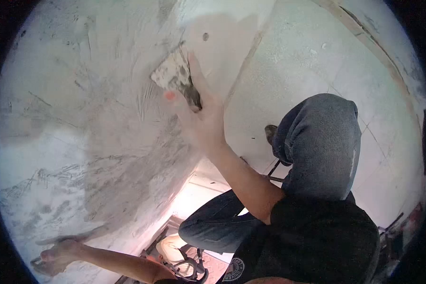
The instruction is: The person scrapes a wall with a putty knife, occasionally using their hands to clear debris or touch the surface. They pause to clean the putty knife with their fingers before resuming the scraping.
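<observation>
My right hand (201, 113) grips a flat, roughly rectangular piece smeared with white and dark patches, like a scraper blade or block (173, 71). The thumb lies on its lower left side and the fingers run along its right side. It overlaps the grey-white plastered wall (118, 90), which carries streaks and scratch marks. Far to the lower left, my left hand (59, 255) is at the wall with its fingers curled. A small greyish shape shows at those fingertips; I cannot tell what it is.
My bent knee (317, 142) in jeans rises at the right, over a pale tiled floor (388, 137). Below, between the arms, a cream-coloured item (172, 251) and dark straps or cables (194, 267) lie near the wall's foot. A small dark spot (205, 36) marks the upper wall.
</observation>
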### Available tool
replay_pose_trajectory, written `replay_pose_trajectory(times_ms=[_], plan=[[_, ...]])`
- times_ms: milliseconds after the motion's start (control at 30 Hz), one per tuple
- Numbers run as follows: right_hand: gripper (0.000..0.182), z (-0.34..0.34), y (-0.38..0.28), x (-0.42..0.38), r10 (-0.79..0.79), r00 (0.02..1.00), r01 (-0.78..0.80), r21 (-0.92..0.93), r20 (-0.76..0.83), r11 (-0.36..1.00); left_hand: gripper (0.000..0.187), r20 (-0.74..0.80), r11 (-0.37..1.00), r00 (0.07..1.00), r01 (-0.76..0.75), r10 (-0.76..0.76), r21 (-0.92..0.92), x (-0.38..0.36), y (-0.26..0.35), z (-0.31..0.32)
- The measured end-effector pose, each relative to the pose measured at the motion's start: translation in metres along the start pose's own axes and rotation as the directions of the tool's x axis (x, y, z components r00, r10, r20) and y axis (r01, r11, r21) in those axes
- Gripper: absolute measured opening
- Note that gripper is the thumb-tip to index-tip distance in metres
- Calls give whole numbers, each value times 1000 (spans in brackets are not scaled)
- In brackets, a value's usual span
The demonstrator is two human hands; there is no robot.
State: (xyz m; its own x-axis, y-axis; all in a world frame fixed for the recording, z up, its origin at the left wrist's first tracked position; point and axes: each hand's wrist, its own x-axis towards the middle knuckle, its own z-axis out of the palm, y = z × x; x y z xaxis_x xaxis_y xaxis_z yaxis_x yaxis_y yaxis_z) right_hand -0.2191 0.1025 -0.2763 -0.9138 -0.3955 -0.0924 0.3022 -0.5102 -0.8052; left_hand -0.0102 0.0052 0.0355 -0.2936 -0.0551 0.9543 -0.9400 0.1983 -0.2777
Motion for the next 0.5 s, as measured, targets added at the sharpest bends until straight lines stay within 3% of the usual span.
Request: replay_pose_trajectory(times_ms=[67, 133, 233, 367, 400, 433, 500], plan=[[78, -1, -2, 6, -42, 999, 42, -22, 10, 999, 81, -52, 997, 998, -37, 40, 65, -1, 13, -3], [75, -2, -16, 13, 153, 983, -159, 55, 101, 986, 85, -70, 977, 975, -205, 209, 67, 0, 18, -2], [74, -5, 0, 0, 83, 993, -89, 75, 88, 993, 85, -99, 964, 963, -240, 251, 113, 12, -14, 4], [74, -2, -11, 11, 89, 995, -89, 14, 42, 996, 82, -17, 983, 983, -184, 184, 9, 2, 4, 0], [74, -4, -13, 7, 148, 986, -149, 9, 77, 989, 82, 3, 984, 984, -180, 180, -8, 2, 7, 0], [74, -6, -16, 4, 209, 971, -211, 3, 116, 977, 82, -47, 988, 988, -142, 145, 56, 5, 11, -3], [75, -5, -14, 12, 147, 983, -145, -27, 111, 989, 82, -109, 991, 989, -85, 96, 101, 5, 14, -1]])
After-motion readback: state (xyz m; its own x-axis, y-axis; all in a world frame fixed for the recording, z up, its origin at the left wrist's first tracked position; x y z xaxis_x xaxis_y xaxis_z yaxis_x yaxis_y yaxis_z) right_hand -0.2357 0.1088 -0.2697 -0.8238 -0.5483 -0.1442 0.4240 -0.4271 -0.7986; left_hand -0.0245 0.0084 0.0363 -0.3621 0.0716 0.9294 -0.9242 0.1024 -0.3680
